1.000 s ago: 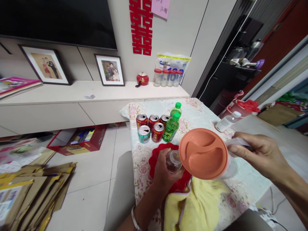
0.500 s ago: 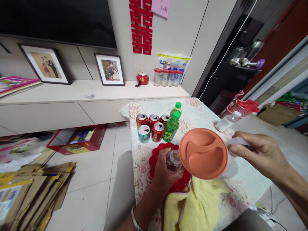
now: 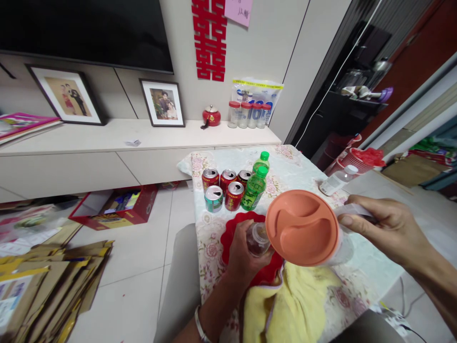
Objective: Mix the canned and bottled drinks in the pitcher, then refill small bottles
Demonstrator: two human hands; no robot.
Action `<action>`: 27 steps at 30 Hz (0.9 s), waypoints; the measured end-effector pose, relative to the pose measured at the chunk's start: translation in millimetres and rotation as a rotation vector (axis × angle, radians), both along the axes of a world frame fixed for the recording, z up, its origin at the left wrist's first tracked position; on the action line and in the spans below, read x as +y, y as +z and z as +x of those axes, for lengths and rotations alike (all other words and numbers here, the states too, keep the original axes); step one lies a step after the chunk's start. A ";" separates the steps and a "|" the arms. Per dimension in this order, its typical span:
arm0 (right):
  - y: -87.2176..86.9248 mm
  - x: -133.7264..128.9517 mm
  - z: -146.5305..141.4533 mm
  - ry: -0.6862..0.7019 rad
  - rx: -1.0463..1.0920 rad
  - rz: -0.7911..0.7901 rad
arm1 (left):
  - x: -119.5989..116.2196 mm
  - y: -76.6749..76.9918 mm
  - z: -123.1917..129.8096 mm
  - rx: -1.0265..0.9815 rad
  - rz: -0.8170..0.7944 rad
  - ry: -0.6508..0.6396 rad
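My right hand [image 3: 383, 228] is closed round the handle of a clear pitcher [image 3: 344, 247] with an orange lid [image 3: 303, 228]. The pitcher is tilted to the left, its lid facing me. Wrapped round a small clear jar [image 3: 257, 237], my left hand [image 3: 244, 252] holds it just left of the lid, over a red scalloped tray [image 3: 232, 233]. The jar's mouth is uncovered. Whether liquid is running between pitcher and jar I cannot tell. Below the pitcher lies a crumpled yellow towel [image 3: 303, 305].
Several drink cans [image 3: 234, 196] and two green bottles [image 3: 254, 188] stand behind the tray on the flowered tablecloth [image 3: 210, 247]. A white-capped bottle [image 3: 337, 181] is at the right. Red-lidded jars [image 3: 244, 116] line the cabinet [image 3: 164, 138]. Flattened cardboard [image 3: 53, 286] lies on the floor.
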State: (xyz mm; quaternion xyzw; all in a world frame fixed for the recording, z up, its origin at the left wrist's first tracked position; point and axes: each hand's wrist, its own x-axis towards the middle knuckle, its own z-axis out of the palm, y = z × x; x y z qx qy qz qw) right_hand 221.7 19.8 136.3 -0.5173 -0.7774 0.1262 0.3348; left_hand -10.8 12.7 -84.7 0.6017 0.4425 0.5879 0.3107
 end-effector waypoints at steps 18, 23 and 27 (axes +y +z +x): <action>1.5 -0.2 -2.0 0.010 0.013 0.000 | 0.3 0.4 0.7 -0.002 0.023 0.019; 0.3 -0.1 1.2 0.007 0.002 -0.014 | -0.4 1.1 0.1 0.010 0.027 0.013; -0.4 -0.8 3.6 0.000 0.001 -0.032 | -0.7 -0.4 0.0 0.008 0.016 -0.008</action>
